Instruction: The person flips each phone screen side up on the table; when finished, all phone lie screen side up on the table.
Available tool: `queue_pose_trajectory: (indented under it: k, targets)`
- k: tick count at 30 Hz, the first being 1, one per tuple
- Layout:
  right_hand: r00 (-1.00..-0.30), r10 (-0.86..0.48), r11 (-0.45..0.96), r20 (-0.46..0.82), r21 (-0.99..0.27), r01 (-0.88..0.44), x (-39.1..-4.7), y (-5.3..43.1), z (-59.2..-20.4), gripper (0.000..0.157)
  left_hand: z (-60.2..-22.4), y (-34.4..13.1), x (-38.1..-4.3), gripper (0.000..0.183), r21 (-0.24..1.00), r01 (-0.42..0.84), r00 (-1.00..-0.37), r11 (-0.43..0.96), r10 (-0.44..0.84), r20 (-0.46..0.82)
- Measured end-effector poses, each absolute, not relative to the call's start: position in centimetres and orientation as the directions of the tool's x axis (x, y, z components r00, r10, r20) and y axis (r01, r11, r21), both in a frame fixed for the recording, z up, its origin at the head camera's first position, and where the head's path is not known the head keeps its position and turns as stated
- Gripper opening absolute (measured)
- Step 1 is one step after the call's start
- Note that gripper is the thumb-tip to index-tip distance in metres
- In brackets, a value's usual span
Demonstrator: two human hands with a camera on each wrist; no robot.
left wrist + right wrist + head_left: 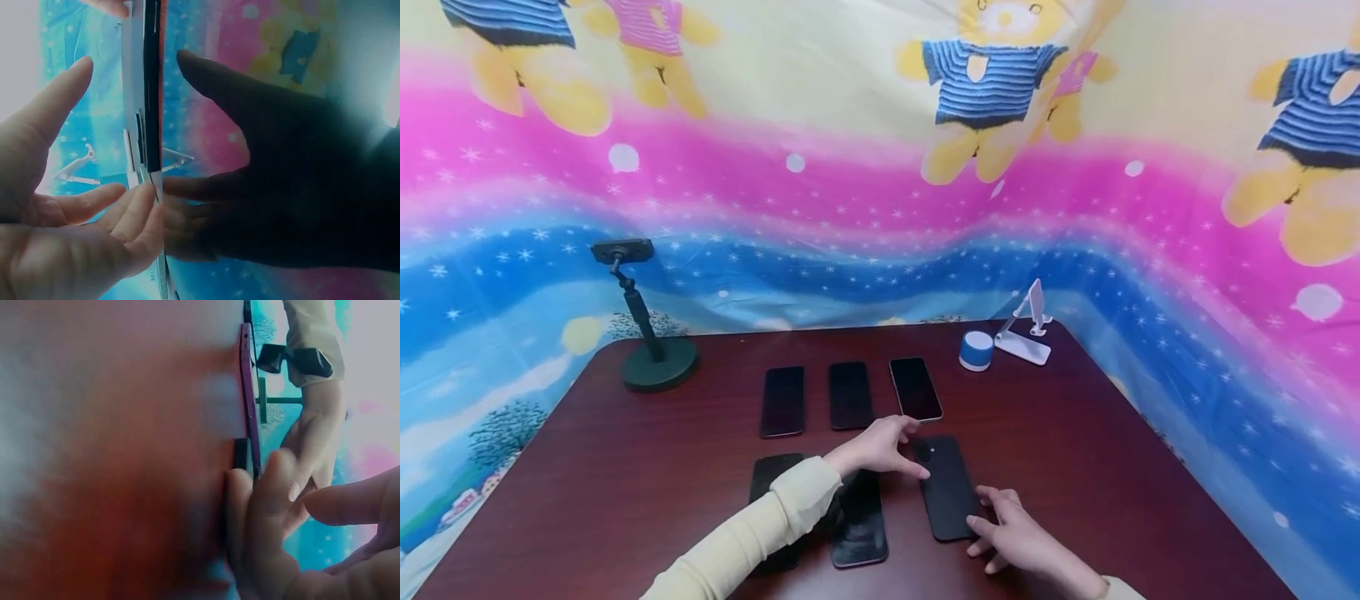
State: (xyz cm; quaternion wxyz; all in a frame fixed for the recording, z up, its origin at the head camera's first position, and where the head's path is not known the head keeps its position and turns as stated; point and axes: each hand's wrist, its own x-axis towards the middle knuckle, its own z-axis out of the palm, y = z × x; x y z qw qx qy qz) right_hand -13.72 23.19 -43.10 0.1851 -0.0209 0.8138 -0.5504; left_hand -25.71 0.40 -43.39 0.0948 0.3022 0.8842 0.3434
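Observation:
A black smartphone (951,492) lies back side up on the dark red table, its camera bump at the far left corner. By that far end is my left hand (880,446), thumb and fingers spread apart at the corner. At the phone's near right corner my right hand (1015,533) has its fingers loosely bent beside the edge. Neither hand visibly pinches the phone; light contact is hard to judge. In the left wrist view, the left hand (75,219) shows its thumb well away from the fingers. The right hand (281,531) appears low against the tabletop in the right wrist view.
Left of that phone lie another phone (861,525) and one partly hidden by my left sleeve (775,471). Behind are three more phones (782,402) in a row. A dark green stand (658,367), a blue-and-white cylinder (976,352) and a white folding stand (1024,346) stand farther back.

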Motion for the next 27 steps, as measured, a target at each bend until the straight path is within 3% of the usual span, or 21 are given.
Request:
queue_pose_trajectory:
  k: [5, 14, 27]
  targets:
    - [-0.918, -0.287, 0.303, -0.273, -0.935, 0.184, -13.5, 23.1, -43.5, 0.061, -43.4, 0.5, -25.8, 0.076, 0.699, 0.421, -0.797, 0.578, 0.604, -0.02]
    - [-0.922, -0.274, 0.269, -0.273, -0.942, 0.199, -13.3, 23.1, -43.6, 0.061, -43.2, 1.1, -25.6, 0.076, 0.746, 0.385, -0.791, 0.543, 0.611, -0.036]
    - [-0.948, -0.199, 0.284, -0.249, -0.94, 0.188, -13.4, 22.7, -43.8, 0.051, -43.4, 2.3, -25.6, 0.071, 0.844, 0.146, -0.909, 0.516, 0.407, -0.091]
